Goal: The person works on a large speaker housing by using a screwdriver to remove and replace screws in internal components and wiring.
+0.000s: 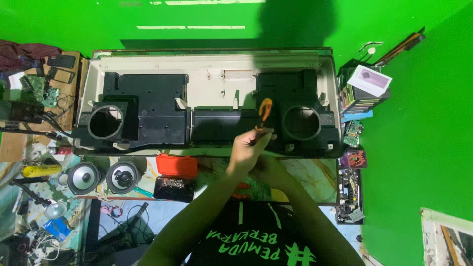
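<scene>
Left hand (249, 148) fingers wrapped around orange-handled pliers (265, 111), frame centre, tip over the black-and-cream speaker housing (207, 101). Right hand (268, 166) mostly hidden beneath it, fingers can't tell. Two loose speakers (103, 177) and orange case (176, 166) on counter (315, 177), lower left.

Under my left hand (249, 148), I hold a screwdriver (265, 112) with a smooth, glossy orange and black plastic handle. Just beyond it lies the casing (207, 74), matt cream plastic with dull black plastic inserts (148, 106). Near my left elbow sits a box (176, 166) of shiny orange plastic. Further left, two speakers (103, 177) show bright metallic cones in black rims. To the right of my hands, a green circuit board (353, 133) looks rough with small parts. The walls are flat matt green.
</scene>
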